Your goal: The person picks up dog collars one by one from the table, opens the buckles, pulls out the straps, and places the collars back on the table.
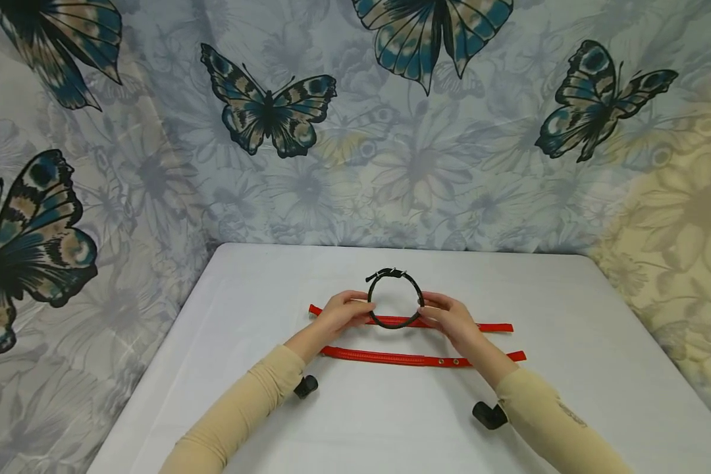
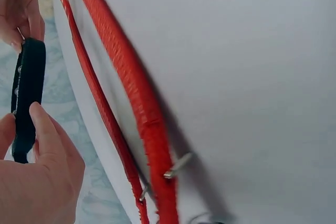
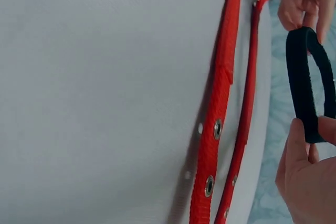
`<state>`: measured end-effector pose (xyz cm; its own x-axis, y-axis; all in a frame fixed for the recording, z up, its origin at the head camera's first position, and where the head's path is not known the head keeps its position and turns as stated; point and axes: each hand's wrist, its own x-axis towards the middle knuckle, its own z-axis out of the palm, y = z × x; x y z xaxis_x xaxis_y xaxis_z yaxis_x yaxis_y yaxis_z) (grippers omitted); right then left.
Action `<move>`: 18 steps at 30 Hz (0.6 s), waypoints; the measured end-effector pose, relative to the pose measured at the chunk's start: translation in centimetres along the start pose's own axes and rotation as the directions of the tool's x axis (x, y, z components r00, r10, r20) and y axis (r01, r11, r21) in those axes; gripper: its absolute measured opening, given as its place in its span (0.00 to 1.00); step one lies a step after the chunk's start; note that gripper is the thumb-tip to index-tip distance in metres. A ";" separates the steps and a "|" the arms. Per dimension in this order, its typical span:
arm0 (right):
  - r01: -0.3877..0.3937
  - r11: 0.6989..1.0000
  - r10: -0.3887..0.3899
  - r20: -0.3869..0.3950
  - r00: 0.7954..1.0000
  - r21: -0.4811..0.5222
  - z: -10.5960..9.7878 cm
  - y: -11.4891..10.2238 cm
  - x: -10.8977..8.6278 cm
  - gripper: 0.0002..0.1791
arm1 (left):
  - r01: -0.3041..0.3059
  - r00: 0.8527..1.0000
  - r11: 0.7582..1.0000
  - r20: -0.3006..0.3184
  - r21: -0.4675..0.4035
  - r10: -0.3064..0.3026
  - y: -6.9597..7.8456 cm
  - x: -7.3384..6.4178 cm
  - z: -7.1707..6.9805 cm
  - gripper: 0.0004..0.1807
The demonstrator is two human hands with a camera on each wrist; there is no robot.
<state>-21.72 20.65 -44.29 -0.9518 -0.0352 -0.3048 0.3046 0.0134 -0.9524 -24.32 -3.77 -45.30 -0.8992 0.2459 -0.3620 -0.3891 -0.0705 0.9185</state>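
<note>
Above the table, a black collar [image 1: 394, 272] is buckled into an upright ring, its buckle and loose strap end at the top. My left hand [image 1: 345, 311] pinches the ring's left side between thumb and fingers. On the opposite side, my right hand [image 1: 450, 319] grips it the same way. Two red collars lie stretched out flat below: the far one [image 1: 498, 327] passes behind the ring and hands, the near one [image 1: 379, 357] runs under the forearms. In the right wrist view, metal eyelets show on the near red collar [image 3: 226, 51]; the left wrist view shows its metal buckle tongue [image 2: 181, 164].
A white-covered table [image 1: 261, 276] carries everything. Patterned cloth with butterflies [image 1: 268, 113] hangs behind and at both sides. A black device [image 1: 306, 386] sits by the left wrist, and another black device [image 1: 489, 415] by the right.
</note>
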 end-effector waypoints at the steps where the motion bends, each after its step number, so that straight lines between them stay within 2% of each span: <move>1: -0.001 1.000 0.001 0.010 1.000 -0.004 0.0 0.1 -0.2 0.29 | -0.012 1.000 1.000 0.011 0.000 0.012 -0.2 -0.5 -0.1 0.25; 6: -0.006 1.000 0.007 0.071 0.997 -0.008 0.0 0.7 -1.8 0.30 | -0.068 0.995 0.997 0.065 -0.026 0.070 -1.3 -2.6 -0.7 0.23; 11: -0.017 1.000 0.019 0.139 0.990 -0.012 -0.1 1.1 -3.4 0.29 | -0.089 0.991 0.996 0.095 -0.007 0.089 -2.1 -4.3 -1.2 0.22; 14: -0.009 0.999 0.014 0.174 0.985 -0.032 -0.2 1.4 -4.1 0.28 | -0.099 0.992 0.993 0.085 0.061 0.094 -2.5 -5.1 -1.3 0.22; 18: 0.018 0.994 0.004 0.200 0.980 -0.109 -0.3 2.0 -4.6 0.26 | -0.124 0.990 0.979 0.081 0.161 0.112 -3.1 -5.9 -1.6 0.21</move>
<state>-16.79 21.11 -44.77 -0.9237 -0.2346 -0.3030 0.2812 0.1219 -0.9519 -18.10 -6.52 -46.22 -0.9180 0.3137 -0.2425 -0.2369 0.0563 0.9699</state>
